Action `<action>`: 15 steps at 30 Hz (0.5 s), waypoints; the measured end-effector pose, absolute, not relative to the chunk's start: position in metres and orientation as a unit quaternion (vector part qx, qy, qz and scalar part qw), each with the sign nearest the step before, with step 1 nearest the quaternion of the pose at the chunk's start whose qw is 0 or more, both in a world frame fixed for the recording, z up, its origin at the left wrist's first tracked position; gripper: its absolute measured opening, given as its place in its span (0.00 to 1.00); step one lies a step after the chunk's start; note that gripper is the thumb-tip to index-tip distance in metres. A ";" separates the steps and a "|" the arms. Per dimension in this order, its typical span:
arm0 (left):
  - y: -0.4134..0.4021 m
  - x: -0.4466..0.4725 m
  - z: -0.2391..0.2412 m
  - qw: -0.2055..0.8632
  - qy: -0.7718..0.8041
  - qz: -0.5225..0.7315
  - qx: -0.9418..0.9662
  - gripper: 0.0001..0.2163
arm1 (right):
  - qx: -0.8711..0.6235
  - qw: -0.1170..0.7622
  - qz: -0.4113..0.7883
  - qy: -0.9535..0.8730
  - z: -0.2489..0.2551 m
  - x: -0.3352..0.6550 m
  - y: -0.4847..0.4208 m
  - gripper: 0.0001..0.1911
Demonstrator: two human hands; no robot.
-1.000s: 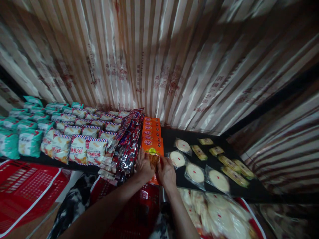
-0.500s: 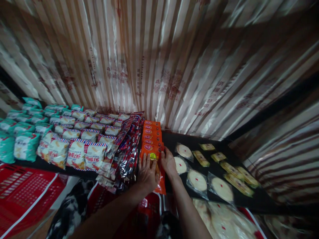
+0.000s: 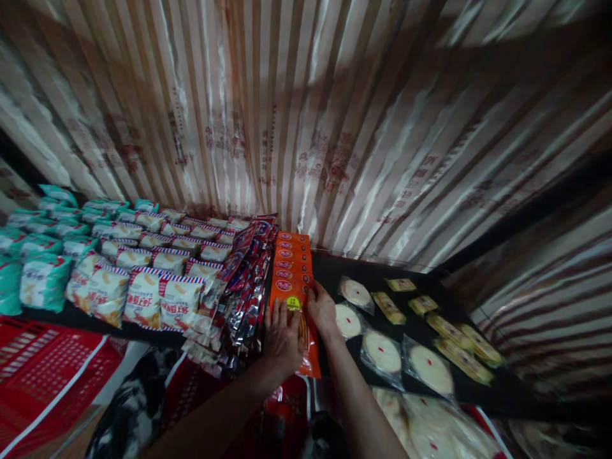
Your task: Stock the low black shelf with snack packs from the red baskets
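A row of overlapping orange snack packets [image 3: 291, 275] lies on the black shelf in front of me, with a yellow round sticker on the nearest one. My left hand [image 3: 283, 335] rests flat on that front packet, fingers stretched out and slightly apart. At the row's right edge my right hand [image 3: 323, 311] has its fingers curled against the packet's side; the fingertips are partly hidden. Directly left of the row are stacked dark red and silver packets [image 3: 248, 284], their near ends sticking out over the shelf edge.
White snack bags [image 3: 179, 299] and teal bags [image 3: 45, 280] stand in rows at left. Round pale flatbreads in clear wrap [image 3: 381, 350] and small yellow packets [image 3: 449, 329] lie at right. Red baskets [image 3: 48, 363] are below the shelf edge. A striped curtain [image 3: 287, 127] hangs behind.
The view has shifted slightly. Both hands stay at the orange packets, the left flat on the front one and the right at the edge, with hardly any movement.
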State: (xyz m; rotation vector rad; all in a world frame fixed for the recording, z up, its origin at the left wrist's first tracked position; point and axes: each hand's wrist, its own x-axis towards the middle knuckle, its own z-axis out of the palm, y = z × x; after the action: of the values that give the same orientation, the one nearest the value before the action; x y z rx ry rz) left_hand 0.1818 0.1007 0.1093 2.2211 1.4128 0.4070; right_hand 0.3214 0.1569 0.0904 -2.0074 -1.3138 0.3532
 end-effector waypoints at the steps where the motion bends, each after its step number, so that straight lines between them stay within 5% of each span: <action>1: 0.101 0.182 0.109 0.236 0.516 0.149 0.810 0.27 | -0.770 0.347 0.129 -0.520 0.089 0.322 0.157 0.21; 15: 0.107 0.184 0.099 0.235 0.525 0.167 0.801 0.28 | -0.751 0.332 0.052 -0.568 0.078 0.318 0.156 0.20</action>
State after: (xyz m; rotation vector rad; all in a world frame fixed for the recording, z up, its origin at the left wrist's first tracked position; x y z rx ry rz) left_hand 0.1838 0.1074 0.0995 2.1967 1.4418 0.4575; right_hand 0.3181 0.1560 0.0779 -1.9638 -1.4850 0.1361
